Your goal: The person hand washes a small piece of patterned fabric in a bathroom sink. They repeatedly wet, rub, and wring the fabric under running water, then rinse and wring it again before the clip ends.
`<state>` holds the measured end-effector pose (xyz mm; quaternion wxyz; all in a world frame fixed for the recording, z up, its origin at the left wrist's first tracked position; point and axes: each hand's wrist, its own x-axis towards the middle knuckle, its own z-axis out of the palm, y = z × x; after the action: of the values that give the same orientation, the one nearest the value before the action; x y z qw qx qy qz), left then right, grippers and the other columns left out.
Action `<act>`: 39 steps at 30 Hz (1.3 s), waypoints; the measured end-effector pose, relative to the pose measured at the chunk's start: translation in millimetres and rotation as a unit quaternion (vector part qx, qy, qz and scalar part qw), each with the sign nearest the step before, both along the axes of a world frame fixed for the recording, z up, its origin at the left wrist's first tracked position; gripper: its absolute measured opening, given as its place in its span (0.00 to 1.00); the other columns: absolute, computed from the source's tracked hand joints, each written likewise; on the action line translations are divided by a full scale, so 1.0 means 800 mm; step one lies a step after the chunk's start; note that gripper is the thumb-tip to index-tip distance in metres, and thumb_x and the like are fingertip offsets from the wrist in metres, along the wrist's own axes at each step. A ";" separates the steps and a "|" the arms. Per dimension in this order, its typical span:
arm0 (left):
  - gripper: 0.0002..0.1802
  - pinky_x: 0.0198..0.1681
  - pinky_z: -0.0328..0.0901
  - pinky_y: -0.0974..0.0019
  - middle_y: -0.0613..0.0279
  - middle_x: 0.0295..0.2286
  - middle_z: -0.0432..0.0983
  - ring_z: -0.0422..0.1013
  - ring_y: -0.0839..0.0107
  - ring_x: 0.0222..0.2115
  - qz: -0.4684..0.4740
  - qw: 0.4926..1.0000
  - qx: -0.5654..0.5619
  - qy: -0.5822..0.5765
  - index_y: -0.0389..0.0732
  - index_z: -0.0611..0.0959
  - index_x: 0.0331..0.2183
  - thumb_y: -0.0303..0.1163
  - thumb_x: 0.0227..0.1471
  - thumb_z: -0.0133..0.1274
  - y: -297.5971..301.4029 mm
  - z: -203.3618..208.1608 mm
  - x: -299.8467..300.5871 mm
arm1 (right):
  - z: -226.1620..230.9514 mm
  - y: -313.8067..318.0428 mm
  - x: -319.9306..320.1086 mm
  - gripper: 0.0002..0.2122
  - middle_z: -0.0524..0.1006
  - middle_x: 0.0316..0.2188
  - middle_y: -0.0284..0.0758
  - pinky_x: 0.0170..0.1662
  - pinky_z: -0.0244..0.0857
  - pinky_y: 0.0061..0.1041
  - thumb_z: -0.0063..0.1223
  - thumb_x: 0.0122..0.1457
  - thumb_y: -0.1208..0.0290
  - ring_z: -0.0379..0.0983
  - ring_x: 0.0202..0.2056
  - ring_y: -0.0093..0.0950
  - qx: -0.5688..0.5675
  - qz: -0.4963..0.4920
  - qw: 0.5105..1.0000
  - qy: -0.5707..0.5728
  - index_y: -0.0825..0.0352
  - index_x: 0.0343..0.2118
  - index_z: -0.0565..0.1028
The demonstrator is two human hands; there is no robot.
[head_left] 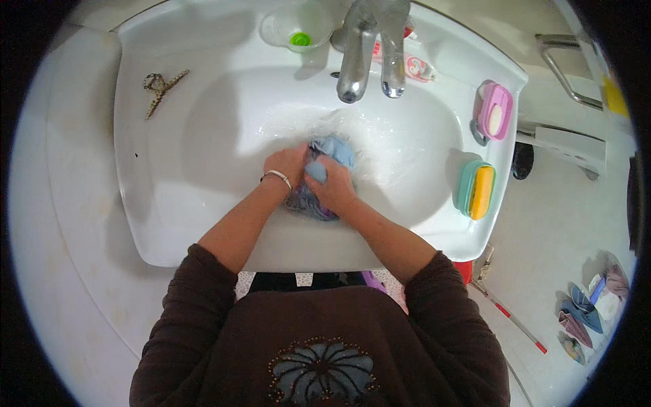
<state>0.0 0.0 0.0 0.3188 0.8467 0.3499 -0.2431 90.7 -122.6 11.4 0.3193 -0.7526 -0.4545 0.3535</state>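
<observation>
Both my hands are down in the white sink (203,210), working on a wet light-blue and greyish-blue cloth (332,148). My left hand (288,163) is closed on the cloth's left side, its fingers partly hidden. From the right, my right hand (333,186) wraps round a bunched part of the same cloth, with a pale-blue bit showing by the thumb. Water splashes in the basin around the cloth's far end. Above it stands the metal faucet (363,54).
A spotted hair claw (159,90) lies on the left ledge. Behind the basin are a clear cup (278,32) and a toothpaste tube (415,68). Along the right rim sit a pink soap dish (500,102) and a teal dish (468,184) with a yellow soap bar (483,192).
</observation>
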 end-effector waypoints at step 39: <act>0.11 0.38 0.66 0.51 0.50 0.36 0.74 0.72 0.52 0.37 0.104 0.994 0.031 -0.006 0.45 0.71 0.38 0.32 0.49 0.47 -0.017 -0.005 0.010 | -0.038 0.098 0.041 0.18 0.74 0.37 0.45 0.40 0.66 0.39 0.55 0.48 0.56 0.72 0.38 0.43 -0.204 -0.033 0.957 -0.205 0.66 0.34 0.72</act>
<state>8.4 -13.8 -4.3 0.3180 0.8164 0.4418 -0.1928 123.5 -44.3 -19.0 0.0706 -0.8728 -0.4034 0.2656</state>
